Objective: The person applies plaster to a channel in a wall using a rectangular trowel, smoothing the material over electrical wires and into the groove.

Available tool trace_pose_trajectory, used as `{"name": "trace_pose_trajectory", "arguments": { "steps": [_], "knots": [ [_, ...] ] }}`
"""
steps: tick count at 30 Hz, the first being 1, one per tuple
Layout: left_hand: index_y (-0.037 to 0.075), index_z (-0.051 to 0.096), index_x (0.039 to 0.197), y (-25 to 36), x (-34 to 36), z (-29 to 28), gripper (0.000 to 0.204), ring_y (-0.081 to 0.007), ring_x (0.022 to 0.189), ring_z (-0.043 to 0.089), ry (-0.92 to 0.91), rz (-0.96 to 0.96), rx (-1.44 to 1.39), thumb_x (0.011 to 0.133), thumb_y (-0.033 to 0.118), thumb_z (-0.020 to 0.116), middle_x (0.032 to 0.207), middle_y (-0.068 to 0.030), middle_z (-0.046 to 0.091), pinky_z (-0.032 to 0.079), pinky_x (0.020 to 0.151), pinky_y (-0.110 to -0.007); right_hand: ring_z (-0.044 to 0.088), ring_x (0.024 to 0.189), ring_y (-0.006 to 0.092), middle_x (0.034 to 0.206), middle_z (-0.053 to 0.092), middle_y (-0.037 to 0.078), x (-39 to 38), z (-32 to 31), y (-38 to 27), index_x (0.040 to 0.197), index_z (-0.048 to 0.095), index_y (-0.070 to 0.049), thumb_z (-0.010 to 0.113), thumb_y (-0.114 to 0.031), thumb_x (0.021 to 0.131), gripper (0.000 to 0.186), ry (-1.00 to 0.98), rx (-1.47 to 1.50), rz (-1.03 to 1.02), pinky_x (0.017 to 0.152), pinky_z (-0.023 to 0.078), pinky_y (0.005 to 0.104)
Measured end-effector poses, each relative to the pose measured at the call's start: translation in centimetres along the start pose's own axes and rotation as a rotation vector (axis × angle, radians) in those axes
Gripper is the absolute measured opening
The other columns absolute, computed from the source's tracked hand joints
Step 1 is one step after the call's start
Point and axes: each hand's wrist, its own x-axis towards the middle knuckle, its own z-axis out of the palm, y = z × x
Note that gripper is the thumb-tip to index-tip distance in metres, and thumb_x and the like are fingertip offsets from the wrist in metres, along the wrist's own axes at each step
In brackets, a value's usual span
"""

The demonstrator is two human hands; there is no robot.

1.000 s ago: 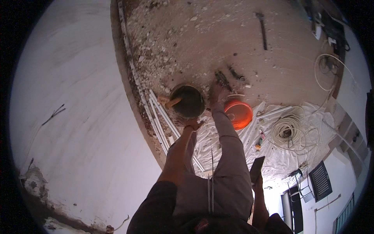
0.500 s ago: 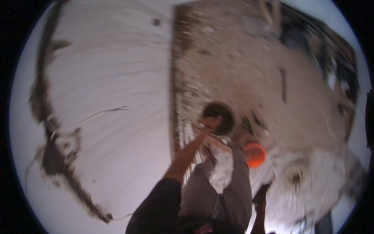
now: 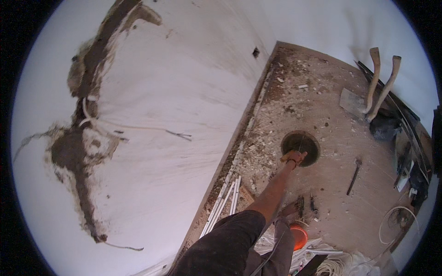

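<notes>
My left arm stretches out ahead, and my left hand [image 3: 294, 157] is closed on the near edge of a round dark pan [image 3: 313, 146]. The pan's inside looks dark, and I cannot make out what it holds. It is held out over or close to the debris-strewn floor; the height is unclear. My right hand does not show. By my bare foot [image 3: 289, 211] stand an orange bucket [image 3: 299, 237] and a dark hand tool [image 3: 313, 204].
At left, a white wall has a rough plastered channel [image 3: 87, 110] with loose wires [image 3: 147, 129] sticking out. White conduit pipes [image 3: 223, 204] lie along its foot. Two wooden-handled tools [image 3: 384, 85] lean at far right. A hammer-like tool [image 3: 354, 177] and coiled cable [image 3: 330, 267] lie on the floor.
My view has swung left and my left arm now reaches further forward and right with the pan. My right hand, low in the earlier picture, has left view.
</notes>
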Motion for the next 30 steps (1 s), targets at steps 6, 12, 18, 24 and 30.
{"name": "trace_pose_trajectory", "arguments": {
  "steps": [6,12,18,24,30],
  "knots": [
    [0.006,0.066,0.104,0.3,1.6,-1.2,0.056,-0.0334,0.101,0.059,-0.174,-0.122,-0.450,0.087,0.058,0.054,0.106,-0.0156,0.064,0.044,0.085,-0.052,0.062,0.089,0.0213,0.105,0.062,0.006,0.2,5.5,-3.5,0.123,0.053,-0.012,0.045,-0.035,0.096,0.036,-0.161,0.060,-0.203,0.073,0.054,0.0370],
    [0.004,0.052,0.125,6.0,-14.3,-21.8,0.045,-0.0279,0.119,0.050,-0.248,0.385,-0.543,0.092,0.034,0.051,0.126,-0.0129,0.054,0.037,0.101,-0.043,0.061,0.088,0.0210,0.103,0.061,0.005,-1.8,28.1,-9.7,0.124,0.052,-0.012,0.045,-0.038,0.095,0.039,-0.339,0.199,-0.204,0.071,0.053,0.0380],
    [-0.002,0.048,0.127,19.9,-40.9,-67.5,0.038,-0.0199,0.118,0.050,0.778,0.973,0.017,0.090,0.006,0.054,0.127,-0.0105,0.053,0.039,0.103,-0.033,0.055,0.107,0.0230,0.126,0.053,0.008,-3.0,54.1,-17.2,0.137,0.042,-0.008,0.044,-0.034,0.098,0.047,-0.473,-0.079,-0.303,0.089,0.047,0.0363],
    [0.010,0.057,0.123,39.2,-64.8,-89.8,0.030,-0.0239,0.130,0.041,1.895,1.085,1.271,0.094,0.019,0.057,0.129,-0.0090,0.055,0.034,0.108,-0.040,0.058,0.087,0.0171,0.108,0.061,0.013,-11.0,82.0,-25.2,0.136,0.036,-0.005,0.054,-0.023,0.095,0.049,-0.629,-0.210,-0.765,0.074,0.048,0.0305],
    [0.025,0.032,0.144,46.7,-72.7,-102.6,0.052,-0.0243,0.140,0.025,2.099,0.720,1.945,0.097,0.047,0.040,0.150,-0.0047,0.030,0.021,0.111,-0.056,0.062,0.095,0.0307,0.104,0.062,0.021,-15.6,105.5,-30.8,0.125,0.043,-0.004,0.059,-0.019,0.087,0.044,-0.517,-0.229,-1.047,0.080,0.048,0.0387]
  ]
}}
